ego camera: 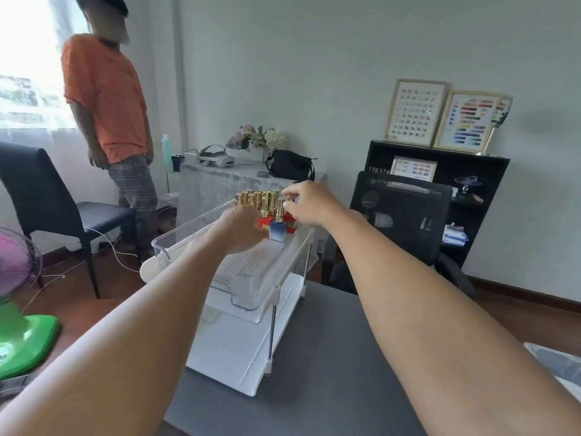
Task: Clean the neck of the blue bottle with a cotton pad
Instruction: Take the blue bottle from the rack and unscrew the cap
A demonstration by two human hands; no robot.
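A: What is sitting off to the left of the fingers?

B: A green and pink fan (19, 297) is standing low at the left edge, a dark chair (47, 196) is sitting behind it, and a person in an orange shirt (105, 99) is standing by the window.

A: And the left hand (242, 229)?

B: It is reaching over the clear tray (251, 278) on the white rack (239, 347), curled with its back to the camera. Its fingers are pressing against the left side of the blue bottle (277, 231), but they are hidden, so I cannot tell whether they are closing on it.

A: Where is that bottle sitting?

B: Upright at the far end of the tray, just right of the left fingers and just below the right ones, in front of the gold-capped bottles (257, 199) and the red bottles (287, 219).

A: The right hand (309, 202)?

B: It is hovering over the bottle's gold cap (279, 209), fingertips (287, 193) drawn near together in a loose pinch beside it; whether they are touching it I cannot tell.

A: Farther right?

B: A black mesh chair (405, 215) and a black shelf (440, 165) are standing past the wrist
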